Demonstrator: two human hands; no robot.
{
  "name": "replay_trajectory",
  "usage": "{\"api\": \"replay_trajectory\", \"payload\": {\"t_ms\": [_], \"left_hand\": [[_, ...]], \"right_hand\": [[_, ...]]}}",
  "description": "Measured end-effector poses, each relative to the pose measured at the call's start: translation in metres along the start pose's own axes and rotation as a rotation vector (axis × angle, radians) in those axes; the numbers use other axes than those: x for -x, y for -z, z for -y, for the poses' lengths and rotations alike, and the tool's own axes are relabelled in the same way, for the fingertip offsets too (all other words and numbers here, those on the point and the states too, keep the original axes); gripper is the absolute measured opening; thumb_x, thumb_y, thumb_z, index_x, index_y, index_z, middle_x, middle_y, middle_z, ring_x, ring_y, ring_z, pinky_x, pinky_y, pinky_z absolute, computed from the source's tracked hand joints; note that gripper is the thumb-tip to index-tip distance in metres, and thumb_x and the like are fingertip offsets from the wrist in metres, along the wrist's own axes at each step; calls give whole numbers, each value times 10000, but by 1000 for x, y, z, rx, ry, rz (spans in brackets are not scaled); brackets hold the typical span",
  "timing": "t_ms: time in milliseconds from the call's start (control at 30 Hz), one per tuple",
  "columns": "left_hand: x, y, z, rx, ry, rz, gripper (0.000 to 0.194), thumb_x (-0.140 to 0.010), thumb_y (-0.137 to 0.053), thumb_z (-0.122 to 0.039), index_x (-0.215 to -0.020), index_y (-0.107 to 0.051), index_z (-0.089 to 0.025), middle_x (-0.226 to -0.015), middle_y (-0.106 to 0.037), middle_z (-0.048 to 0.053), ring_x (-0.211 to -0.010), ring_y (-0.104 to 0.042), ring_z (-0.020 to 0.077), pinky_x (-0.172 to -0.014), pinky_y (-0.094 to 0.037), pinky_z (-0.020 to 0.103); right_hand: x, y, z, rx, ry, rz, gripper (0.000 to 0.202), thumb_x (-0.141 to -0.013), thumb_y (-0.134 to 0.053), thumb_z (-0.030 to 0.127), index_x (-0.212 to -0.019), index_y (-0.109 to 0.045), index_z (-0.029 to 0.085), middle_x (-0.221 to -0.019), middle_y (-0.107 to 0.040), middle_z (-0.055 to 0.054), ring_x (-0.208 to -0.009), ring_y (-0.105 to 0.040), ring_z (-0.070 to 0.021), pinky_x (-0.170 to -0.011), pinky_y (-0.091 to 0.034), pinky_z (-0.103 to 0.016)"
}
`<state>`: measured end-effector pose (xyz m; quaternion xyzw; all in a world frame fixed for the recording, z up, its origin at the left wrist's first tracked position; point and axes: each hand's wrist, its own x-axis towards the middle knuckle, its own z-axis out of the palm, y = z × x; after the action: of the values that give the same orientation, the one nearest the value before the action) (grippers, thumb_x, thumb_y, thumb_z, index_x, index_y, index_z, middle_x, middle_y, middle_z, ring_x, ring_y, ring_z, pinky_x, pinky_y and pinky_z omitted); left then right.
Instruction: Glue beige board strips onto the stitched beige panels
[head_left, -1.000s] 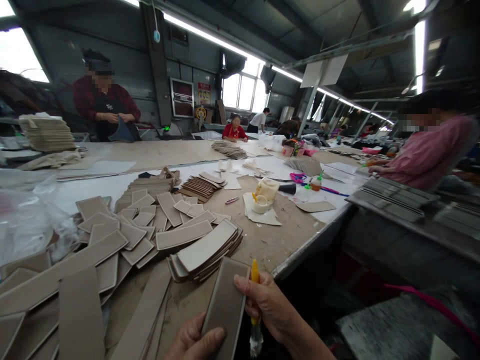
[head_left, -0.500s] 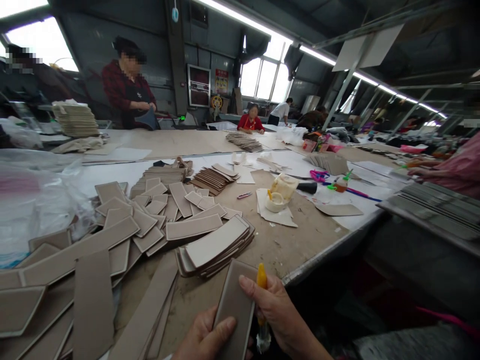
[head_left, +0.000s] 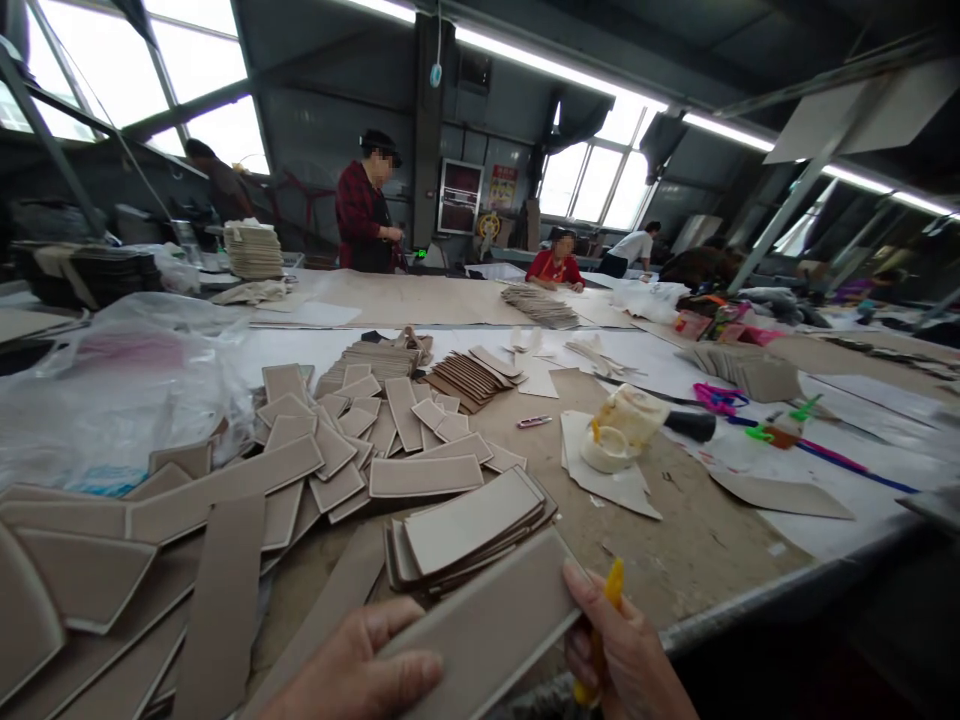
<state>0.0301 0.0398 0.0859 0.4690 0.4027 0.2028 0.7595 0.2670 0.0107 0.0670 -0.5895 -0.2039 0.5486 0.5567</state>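
A flat taupe panel (head_left: 495, 620) with pale edges lies slantwise between my hands, just above the table's near edge. My left hand (head_left: 360, 655) grips its lower left end, thumb on top. The fingers of my right hand (head_left: 626, 645) pinch its upper right corner. That same hand also keeps a slim yellow-handled tool (head_left: 614, 582) against the palm; its working end is out of sight. Just beyond the panel is a stack of similar panels (head_left: 469, 520). Many loose panels (head_left: 232, 460) spread over the table to the left.
A glue-stained cream pot (head_left: 622, 425) rests on card scraps, right of centre. Near it are a small red-handled cutter (head_left: 533, 422) and a green-tipped bottle (head_left: 787, 430). Clear plastic bags (head_left: 142, 370) lie at the left. Co-workers (head_left: 367, 210) are across the table.
The panel has turned from nearly upright to a slant across my front, and both hands have shifted with it. My view has swung left, so the table's things appear farther right.
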Motion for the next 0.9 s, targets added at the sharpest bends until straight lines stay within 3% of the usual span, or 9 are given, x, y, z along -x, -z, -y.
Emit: {"api": "replay_trajectory", "payload": {"t_ms": [100,167,233,267,300,433,500,667,900], "left_hand": [[-2,33,-46,-176,-68,-179,440,-725,-643,-522,-958,-619,-149,-765,-630,4,-636,-537,122,-553,-387,188],[-11,55,-63,-293,-216,-433,537,-760,-569,-565,-1127,-549,-174,-945,-648,45,-817,-596,191,-691,-459,263],[-23,69,-63,-543,-408,-798,672,-716,-583,-598,-1227,-479,-174,-1139,-585,96,-1056,-537,270,-882,-433,390],[-30,72,-57,-705,-494,-921,745,-685,-601,-611,-1263,-448,-167,-1214,-541,117,-1143,-476,301,-955,-380,448],[-36,72,-48,-852,-554,-961,804,-659,-617,-618,-1287,-425,-155,-1257,-509,136,-1191,-430,323,-996,-333,488],[-55,51,-6,-1141,-490,-633,759,-642,-686,-537,-1254,-466,-146,-1241,-537,149,-1168,-460,318,-998,-349,480],[-60,40,3,-1195,-429,-580,667,-656,-695,-476,-1205,-507,-145,-1184,-573,142,-1123,-490,311,-971,-372,468],[-59,30,-6,-1315,-417,-561,470,-679,-671,-363,-1081,-563,-144,-1079,-603,122,-1044,-516,307,-920,-386,472],[-57,32,-32,-1451,-580,-512,323,-672,-672,-301,-912,-584,-104,-972,-623,158,-962,-566,313,-882,-435,455]], "right_hand": [[-4,-8,20,-45,108,28,422,-641,-723,532,-672,-520,163,-470,-382,91,-372,-282,-23,-357,-214,-154],[-9,-8,31,-47,150,8,415,-622,-743,513,-721,-570,149,-492,-383,87,-388,-289,-25,-356,-212,-151],[-14,-5,38,-62,176,-24,409,-616,-748,503,-744,-601,143,-505,-382,80,-403,-299,-31,-358,-226,-153],[-16,-4,41,-79,190,-33,398,-619,-748,493,-748,-610,143,-518,-389,74,-417,-313,-36,-364,-246,-156],[-18,-3,43,-100,206,-35,383,-628,-745,482,-758,-620,144,-536,-402,66,-436,-333,-44,-375,-273,-160],[-21,-2,47,-174,266,-12,330,-689,-699,463,-802,-638,159,-624,-465,33,-539,-420,-80,-470,-387,-183],[-18,-3,47,-160,278,-18,330,-715,-672,482,-810,-640,167,-640,-487,23,-582,-450,-97,-531,-424,-194],[-5,6,41,-81,299,-81,356,-738,-638,526,-834,-640,183,-661,-510,18,-635,-482,-113,-584,-443,-196],[12,29,30,-89,304,-149,351,-717,-666,514,-818,-640,179,-642,-503,28,-595,-480,-98,-559,-439,-192]]}}
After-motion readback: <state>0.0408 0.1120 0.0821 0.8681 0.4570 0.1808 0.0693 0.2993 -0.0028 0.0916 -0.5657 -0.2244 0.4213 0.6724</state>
